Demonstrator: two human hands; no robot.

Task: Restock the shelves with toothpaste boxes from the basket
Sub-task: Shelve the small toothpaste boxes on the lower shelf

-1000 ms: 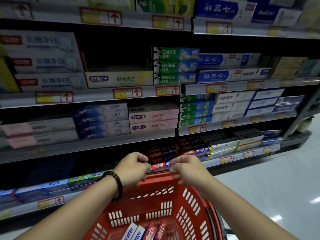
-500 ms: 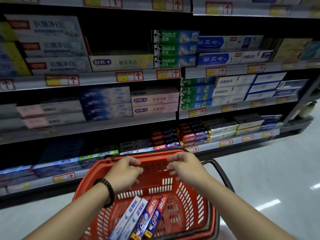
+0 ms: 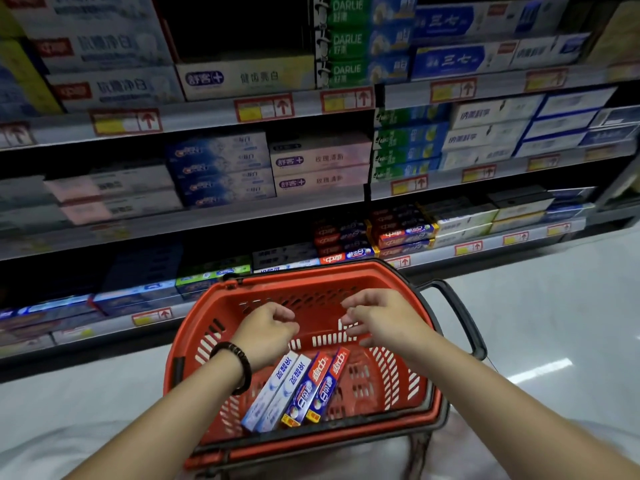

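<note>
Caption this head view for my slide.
Left hand and right hand hover empty over red basket with four toothpaste boxes, facing shelves.

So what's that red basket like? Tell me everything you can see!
The red basket looks plastic, with slotted walls and a thick rim. A black handle hangs folded down at its right. It sits low before the shelves. Four toothpaste boxes lie side by side inside, two white-blue, two red-blue. The left hand and right hand hover over it, holding nothing.

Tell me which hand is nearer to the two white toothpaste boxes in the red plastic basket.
Left. The left hand hovers over the white toothpaste boxes; the right hand hangs farther right, beyond the red-and-blue boxes.
</note>
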